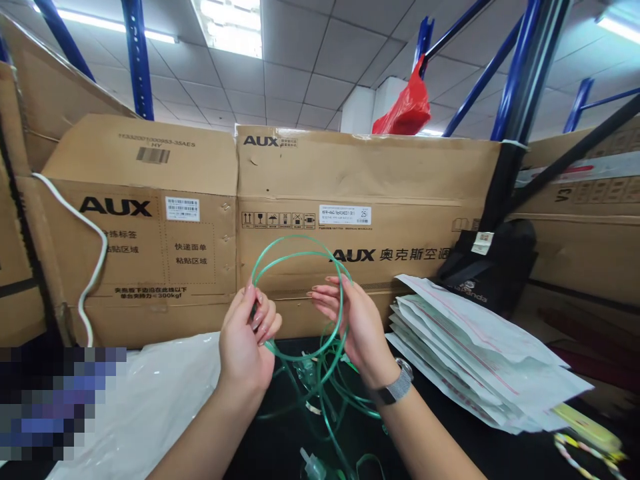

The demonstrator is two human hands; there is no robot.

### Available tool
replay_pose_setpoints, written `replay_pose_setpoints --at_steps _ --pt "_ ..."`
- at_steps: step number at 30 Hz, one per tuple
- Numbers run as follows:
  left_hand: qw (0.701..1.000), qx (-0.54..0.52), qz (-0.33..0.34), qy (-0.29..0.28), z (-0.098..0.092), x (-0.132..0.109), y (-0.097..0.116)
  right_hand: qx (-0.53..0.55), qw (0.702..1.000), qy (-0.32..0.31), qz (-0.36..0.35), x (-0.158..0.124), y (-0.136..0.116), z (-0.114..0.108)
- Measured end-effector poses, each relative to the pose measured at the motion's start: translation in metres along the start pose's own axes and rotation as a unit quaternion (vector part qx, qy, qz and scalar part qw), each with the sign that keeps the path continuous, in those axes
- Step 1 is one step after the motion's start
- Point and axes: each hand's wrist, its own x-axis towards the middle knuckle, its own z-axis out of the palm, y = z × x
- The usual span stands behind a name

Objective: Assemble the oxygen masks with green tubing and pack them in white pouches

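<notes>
Loops of thin green clear tubing are held up in front of me between both hands. My left hand is closed around one side of the loops. On the other side, my right hand has its fingers stretched out and apart, with the tubing running across the palm side near the thumb. More of the tubing hangs below in loose coils over the black surface. A clear green plastic fitting shows among those coils. Nearer to me lies another clear green plastic piece, partly cut off by the frame edge.
Large cardboard boxes form a wall behind. A stack of white mailing bags lies to the right, before a black bag. White plastic film lies left. A white cable hangs over the left box.
</notes>
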Motion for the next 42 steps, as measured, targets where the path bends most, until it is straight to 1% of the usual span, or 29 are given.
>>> replay_pose_setpoints --at_steps 2,4,6,8,10,11,13,15,16,17,19,21,22,23,25,27,28,30,31,32,33,34,35,36,37,38,39,40,42 --pt "0.999 0.017 0.037 0.009 0.001 -0.002 -0.004 0.001 0.999 -0.014 0.031 -0.002 0.001 0.003" --pt "0.997 0.030 0.069 0.020 0.000 -0.002 -0.003 -0.027 0.997 -0.042 0.056 -0.004 0.002 0.005" --pt "0.994 0.042 0.097 0.028 0.000 0.000 0.001 -0.057 0.988 -0.091 0.107 -0.006 0.003 0.005" --pt "0.990 0.051 0.126 0.033 0.000 0.002 0.006 -0.079 0.973 -0.144 0.162 -0.008 0.005 0.005" --pt "0.987 0.053 0.149 0.038 0.001 0.002 0.010 -0.092 0.960 -0.178 0.195 -0.011 0.008 0.006" --pt "0.986 0.052 0.154 0.040 0.001 0.002 0.011 -0.101 0.956 -0.186 0.201 -0.012 0.010 0.006" --pt "0.986 0.051 0.153 0.043 0.003 0.000 0.012 -0.111 0.959 -0.185 0.182 -0.014 0.015 0.009" --pt "0.986 0.054 0.152 0.045 0.003 -0.002 0.011 -0.086 0.965 -0.180 0.172 -0.016 0.020 0.012" --pt "0.985 0.056 0.155 0.047 0.003 -0.003 0.011 -0.064 0.963 -0.184 0.185 -0.017 0.023 0.013" --pt "0.984 0.059 0.161 0.050 0.002 -0.003 0.010 -0.041 0.956 -0.198 0.212 -0.019 0.024 0.015" --pt "0.981 0.063 0.174 0.056 0.000 -0.002 0.009 -0.017 0.928 -0.243 0.282 -0.021 0.027 0.016" --pt "0.980 0.067 0.181 0.057 -0.003 0.001 0.009 -0.024 0.910 -0.270 0.315 -0.022 0.029 0.015" --pt "0.980 0.072 0.178 0.050 -0.004 0.003 0.009 -0.030 0.910 -0.269 0.313 -0.022 0.029 0.015" --pt "0.981 0.084 0.170 0.039 -0.006 0.006 0.009 -0.034 0.918 -0.256 0.302 -0.021 0.028 0.014" --pt "0.980 0.139 0.140 0.004 -0.008 0.011 0.009 -0.038 0.946 -0.195 0.255 -0.016 0.026 0.011" --pt "0.963 0.245 0.115 -0.020 -0.009 0.015 0.009 -0.036 0.971 -0.123 0.201 -0.009 0.021 0.007" --pt "0.942 0.313 0.119 -0.017 -0.009 0.015 0.010 -0.035 0.979 -0.090 0.179 -0.006 0.018 0.004" --pt "0.881 0.451 0.141 -0.003 -0.007 0.013 0.011 -0.031 0.989 -0.038 0.143 0.001 0.010 -0.002" --pt "0.852 0.506 0.133 -0.010 -0.006 0.010 0.011 -0.028 0.991 -0.018 0.126 0.004 0.006 -0.005" --pt "0.832 0.546 0.096 -0.037 -0.004 0.006 0.009 -0.027 0.994 0.002 0.108 0.006 0.001 -0.009" --pt "0.821 0.564 0.020 -0.085 -0.002 0.001 0.007 -0.026 0.995 0.021 0.089 0.008 -0.003 -0.012" --pt "0.813 0.554 -0.095 -0.152 -0.001 -0.005 0.003 -0.026 0.996 0.037 0.072 0.010 -0.008 -0.015" --pt "0.793 0.521 -0.224 -0.224 0.000 -0.010 -0.003 -0.025 0.997 0.049 0.058 0.011 -0.012 -0.017" --pt "0.765 0.467 -0.341 -0.284 0.001 -0.015 -0.010 -0.026 0.997 0.059 0.044 0.011 -0.016 -0.019" --pt "0.745 0.412 -0.416 -0.318 0.000 -0.019 -0.018 -0.028 0.997 0.067 0.030 0.011 -0.020 -0.020" --pt "0.747 0.367 -0.450 -0.323 -0.001 -0.022 -0.026 -0.030 0.997 0.071 0.016 0.010 -0.024 -0.020" --pt "0.777 0.317 -0.449 -0.307 -0.002 -0.023 -0.034 -0.034 0.997 0.073 0.005 0.009 -0.027 -0.020" --pt "0.815 0.273 -0.428 -0.281 -0.004 -0.024 -0.041 -0.038 0.997 0.072 -0.005 0.008 -0.030 -0.019" --pt "0.875 0.190 -0.392 -0.213 -0.007 -0.020 -0.051 -0.046 0.997 0.064 -0.014 0.005 -0.035 -0.017"
